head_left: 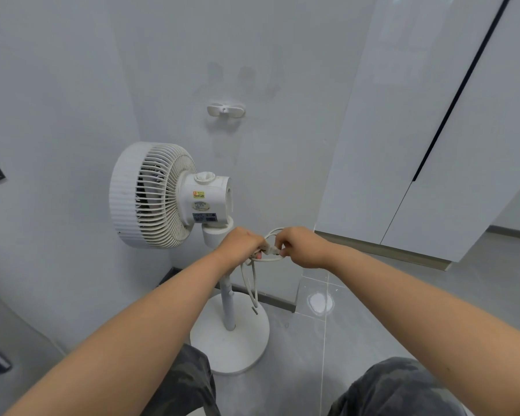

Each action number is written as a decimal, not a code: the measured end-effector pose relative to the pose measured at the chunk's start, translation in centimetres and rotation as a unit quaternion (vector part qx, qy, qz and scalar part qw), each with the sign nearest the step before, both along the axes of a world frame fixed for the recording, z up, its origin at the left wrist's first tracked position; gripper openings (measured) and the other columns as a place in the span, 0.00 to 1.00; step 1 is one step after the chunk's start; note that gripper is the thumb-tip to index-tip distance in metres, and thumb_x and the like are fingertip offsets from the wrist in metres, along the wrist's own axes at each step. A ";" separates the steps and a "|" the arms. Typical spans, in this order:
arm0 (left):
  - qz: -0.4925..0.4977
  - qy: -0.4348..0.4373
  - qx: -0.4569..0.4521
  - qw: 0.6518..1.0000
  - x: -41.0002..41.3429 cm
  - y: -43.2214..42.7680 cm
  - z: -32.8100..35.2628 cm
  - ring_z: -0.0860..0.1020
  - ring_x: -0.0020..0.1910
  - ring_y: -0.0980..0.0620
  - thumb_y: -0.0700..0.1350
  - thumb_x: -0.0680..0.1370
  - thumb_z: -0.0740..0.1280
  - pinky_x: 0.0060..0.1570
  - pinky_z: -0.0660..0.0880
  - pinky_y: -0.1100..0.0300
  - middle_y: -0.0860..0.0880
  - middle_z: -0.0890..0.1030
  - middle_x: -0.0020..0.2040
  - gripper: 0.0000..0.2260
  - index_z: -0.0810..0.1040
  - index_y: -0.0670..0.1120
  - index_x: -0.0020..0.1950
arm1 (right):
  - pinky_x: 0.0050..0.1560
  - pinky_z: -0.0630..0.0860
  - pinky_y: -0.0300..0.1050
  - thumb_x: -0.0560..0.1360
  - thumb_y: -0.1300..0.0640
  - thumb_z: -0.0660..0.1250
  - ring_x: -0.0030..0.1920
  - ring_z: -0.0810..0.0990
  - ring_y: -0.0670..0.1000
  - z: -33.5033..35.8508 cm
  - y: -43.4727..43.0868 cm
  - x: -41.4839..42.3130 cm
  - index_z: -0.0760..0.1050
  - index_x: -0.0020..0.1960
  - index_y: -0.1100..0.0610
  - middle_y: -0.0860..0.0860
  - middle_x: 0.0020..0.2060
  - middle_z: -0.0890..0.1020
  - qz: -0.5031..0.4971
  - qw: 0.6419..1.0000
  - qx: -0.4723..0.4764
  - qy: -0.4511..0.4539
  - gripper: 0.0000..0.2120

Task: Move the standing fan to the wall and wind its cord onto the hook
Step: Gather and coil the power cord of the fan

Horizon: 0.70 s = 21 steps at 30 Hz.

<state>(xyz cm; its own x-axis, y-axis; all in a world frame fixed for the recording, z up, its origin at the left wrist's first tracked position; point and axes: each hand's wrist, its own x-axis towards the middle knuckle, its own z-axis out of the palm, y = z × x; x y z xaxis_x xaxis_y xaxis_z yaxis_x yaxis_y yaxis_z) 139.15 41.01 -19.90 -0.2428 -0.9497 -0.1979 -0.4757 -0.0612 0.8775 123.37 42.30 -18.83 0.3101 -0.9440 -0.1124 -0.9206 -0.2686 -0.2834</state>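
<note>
Right now both your hands meet mid-frame, just in front of the fan's pole (227,301). Your L hand (242,246) is curled round a bunch of loops of the white cord (249,283). Your R hand (300,246), at its 3 o'clock and nearly touching it, pinches a thicker white bit of the same cord betw. thumb and fingertips. Can't tell if that bit is the plug. One small loop arches over the gap betw. the hands at 12 o'clock. Longer loops hang from the L hand toward 6 o'clock, alongside the pole, ending just above the round base (237,349).

The standing fan (162,196) is upright in the corner, close to the wall (267,70), w/ its base on the grey tile floor (357,340). Its head sits at 10 o'clock from your hands. The grille faces 9 o'clock twd the side wall, and the motor housing w/ stickers and a top knob is turned to you.

The hook (225,110), a white wall-mounted piece w/ two wings, is at 12 o'clock from your hands, well above the fan head. The cord is well apart from it.

Glossy white cabinet doors (418,130) w/ a dark seam fill the 2 o'clock side. Your camo-print trousers (397,388) show at 6 o'clock.
</note>
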 end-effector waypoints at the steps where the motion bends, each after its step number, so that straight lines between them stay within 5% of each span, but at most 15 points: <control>1: -0.008 0.001 0.008 1.000 0.1 0.0 0.1 0.66 0.19 0.57 0.41 0.72 0.66 0.23 0.62 0.66 0.50 0.74 0.24 0.12 0.76 0.44 0.28 | 0.43 0.65 0.41 0.76 0.66 0.62 0.43 0.71 0.51 -0.1 0.1 -0.1 0.78 0.52 0.61 0.54 0.43 0.75 -0.001 1.000 0.000 -0.006 0.08; 12: -0.008 0.045 0.017 0.999 1.4 -0.8 -0.4 0.68 0.24 0.52 0.39 0.73 0.67 0.25 0.64 0.63 0.51 0.75 0.21 0.09 0.81 0.43 0.32 | 0.46 0.70 0.45 0.73 0.70 0.60 0.49 0.75 0.56 -0.8 0.5 0.0 0.76 0.51 0.62 0.56 0.51 0.76 0.043 0.998 -0.032 0.043 0.10; 17: -0.017 0.009 -0.011 1.000 2.0 -1.4 -1.0 0.70 0.32 0.52 0.42 0.77 0.63 0.31 0.67 0.62 0.49 0.76 0.28 0.11 0.83 0.42 0.39 | 0.41 0.63 0.41 0.73 0.71 0.58 0.42 0.70 0.52 -0.5 0.8 0.3 0.75 0.49 0.63 0.53 0.45 0.73 0.043 0.997 -0.055 0.024 0.10; 21: -0.043 0.030 -0.016 0.999 2.2 -1.4 -1.4 0.71 0.36 0.50 0.46 0.77 0.65 0.35 0.67 0.59 0.48 0.77 0.33 0.12 0.81 0.38 0.42 | 0.43 0.68 0.44 0.71 0.73 0.57 0.46 0.75 0.57 0.0 0.7 0.1 0.75 0.51 0.63 0.56 0.51 0.75 0.035 0.995 -0.073 0.051 0.13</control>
